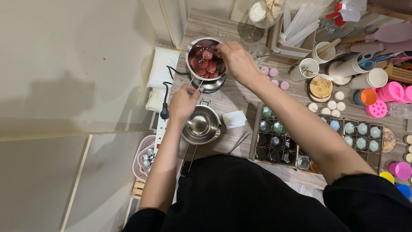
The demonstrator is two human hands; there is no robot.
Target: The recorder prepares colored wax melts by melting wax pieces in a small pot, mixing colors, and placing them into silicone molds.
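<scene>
Your wooden table (234,92) carries a steel pot of dark red wax discs (206,60) on a small hotplate (210,84), an empty steel pouring pot (201,125), a white card (234,118), tweezers (238,142), a compartment tray of small moulds (274,137), stacked paper cups (360,66) and pink tealights (274,77)
</scene>
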